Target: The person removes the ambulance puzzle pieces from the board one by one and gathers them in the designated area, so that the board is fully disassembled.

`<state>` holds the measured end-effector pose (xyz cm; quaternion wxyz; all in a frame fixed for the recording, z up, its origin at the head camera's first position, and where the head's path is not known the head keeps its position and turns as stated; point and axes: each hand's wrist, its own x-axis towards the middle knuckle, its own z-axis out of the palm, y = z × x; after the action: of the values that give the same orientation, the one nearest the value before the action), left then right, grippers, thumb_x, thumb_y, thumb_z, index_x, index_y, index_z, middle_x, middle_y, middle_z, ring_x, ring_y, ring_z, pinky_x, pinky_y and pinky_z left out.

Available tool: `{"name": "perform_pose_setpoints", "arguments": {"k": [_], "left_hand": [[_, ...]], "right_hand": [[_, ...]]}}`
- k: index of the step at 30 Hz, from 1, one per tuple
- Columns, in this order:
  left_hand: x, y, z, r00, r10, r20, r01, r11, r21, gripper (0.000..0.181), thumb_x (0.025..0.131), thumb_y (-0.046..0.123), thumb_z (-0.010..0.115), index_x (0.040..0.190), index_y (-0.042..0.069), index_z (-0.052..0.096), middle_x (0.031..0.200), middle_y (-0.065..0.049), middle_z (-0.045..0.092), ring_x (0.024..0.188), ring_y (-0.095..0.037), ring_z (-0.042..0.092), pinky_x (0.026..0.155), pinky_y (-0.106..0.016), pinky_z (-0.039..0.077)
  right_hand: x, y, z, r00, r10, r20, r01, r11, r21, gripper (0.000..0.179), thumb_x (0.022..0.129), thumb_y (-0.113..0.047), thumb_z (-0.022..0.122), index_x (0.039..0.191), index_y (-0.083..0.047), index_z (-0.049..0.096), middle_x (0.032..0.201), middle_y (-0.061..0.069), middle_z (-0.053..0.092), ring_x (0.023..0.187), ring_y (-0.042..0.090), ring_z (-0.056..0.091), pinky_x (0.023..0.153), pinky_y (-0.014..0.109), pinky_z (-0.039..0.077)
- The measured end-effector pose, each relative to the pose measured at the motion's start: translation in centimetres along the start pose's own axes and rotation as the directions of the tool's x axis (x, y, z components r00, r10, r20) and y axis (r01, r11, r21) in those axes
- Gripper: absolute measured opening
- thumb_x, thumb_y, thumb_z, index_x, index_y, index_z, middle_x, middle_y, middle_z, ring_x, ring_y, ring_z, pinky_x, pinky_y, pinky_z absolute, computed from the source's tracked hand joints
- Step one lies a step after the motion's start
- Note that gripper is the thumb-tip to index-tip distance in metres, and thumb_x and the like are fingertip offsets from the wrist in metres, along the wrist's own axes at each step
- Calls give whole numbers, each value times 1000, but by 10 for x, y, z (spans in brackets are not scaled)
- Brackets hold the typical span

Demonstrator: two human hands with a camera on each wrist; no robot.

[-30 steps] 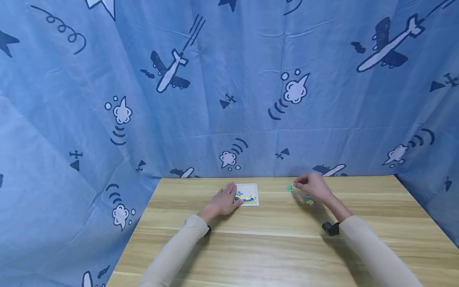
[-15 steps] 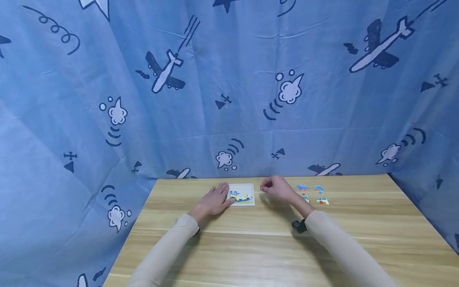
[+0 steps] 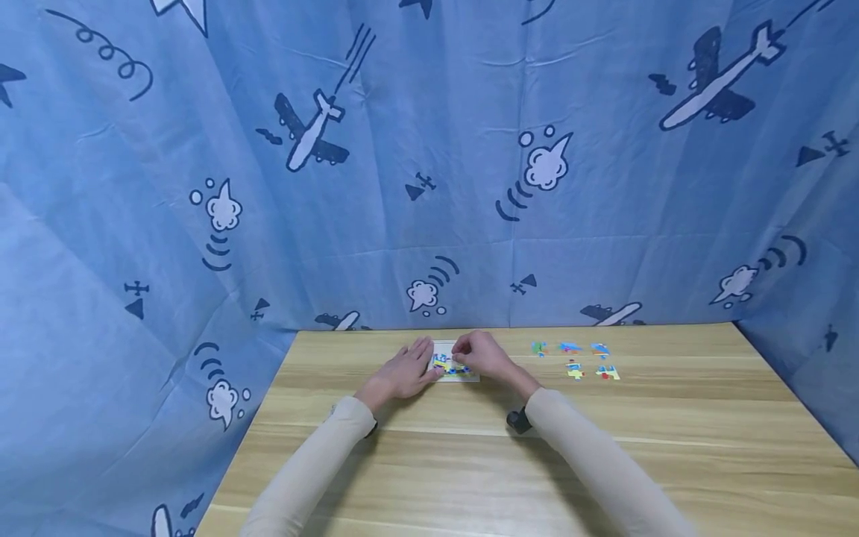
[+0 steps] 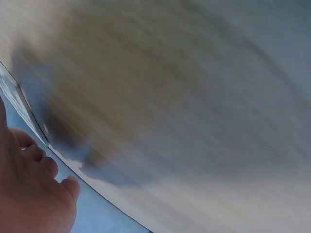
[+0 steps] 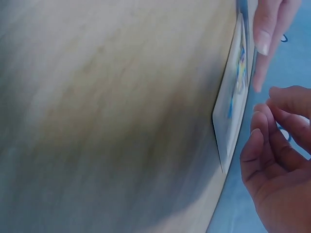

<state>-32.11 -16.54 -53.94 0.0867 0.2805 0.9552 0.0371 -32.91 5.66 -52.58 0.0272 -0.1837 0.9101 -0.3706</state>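
Note:
A small white puzzle tray (image 3: 443, 347) lies near the table's back edge, its lower part filled with a colourful picture. My left hand (image 3: 403, 373) rests with straight fingers along the tray's left side, thumb over its lower left corner. Over the right half of the tray is my right hand (image 3: 485, 354), thumb and fingertips pinched together on a puzzle piece that the fingers almost wholly hide. In the right wrist view these pinched fingers (image 5: 255, 141) hang close beside the tray (image 5: 226, 126). Several loose puzzle pieces (image 3: 575, 370) lie to the right, in two rows.
The wooden table (image 3: 443, 477) stretches toward me in front of both forearms. A blue curtain (image 3: 376, 224) printed with planes hangs right behind the table's back edge. A dark wrist camera (image 3: 518, 421) sits under the right sleeve.
My right hand has travelled left from the loose pieces to over the tray, fingers pinched throughout, uncovering the pieces behind it. My left hand has stayed at the tray's left side.

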Motion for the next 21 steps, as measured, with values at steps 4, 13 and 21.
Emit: {"name": "perform_pose_setpoints", "arguments": {"k": [4, 13, 21], "left_hand": [[1, 1, 0, 1000, 8, 4, -8, 1000, 5, 70, 114, 49, 29, 167, 2, 24, 178, -13, 17, 166, -28, 16, 134, -50, 24], [2, -2, 6, 1000, 11, 13, -11, 1000, 15, 72, 114, 49, 29, 167, 2, 20, 178, -14, 16, 166, -29, 15, 134, -50, 25], [1, -2, 7, 1000, -2, 25, 1, 999, 43, 71, 114, 50, 27, 168, 5, 20, 178, -11, 15, 167, -26, 14, 135, -49, 24]], "right_hand": [[6, -1, 9, 1000, 21, -17, -21, 1000, -13, 10, 92, -6, 74, 100, 0, 78, 91, 9, 76, 80, 14, 64, 78, 31, 58], [16, -6, 27, 999, 37, -22, -38, 998, -45, 23, 89, -5, 76, 109, 5, 76, 99, 15, 77, 91, 21, 69, 89, 41, 61], [21, -6, 32, 999, 48, -25, -50, 995, -81, 24, 86, -5, 78, 108, 4, 76, 100, 15, 76, 93, 24, 69, 93, 44, 60]]}}
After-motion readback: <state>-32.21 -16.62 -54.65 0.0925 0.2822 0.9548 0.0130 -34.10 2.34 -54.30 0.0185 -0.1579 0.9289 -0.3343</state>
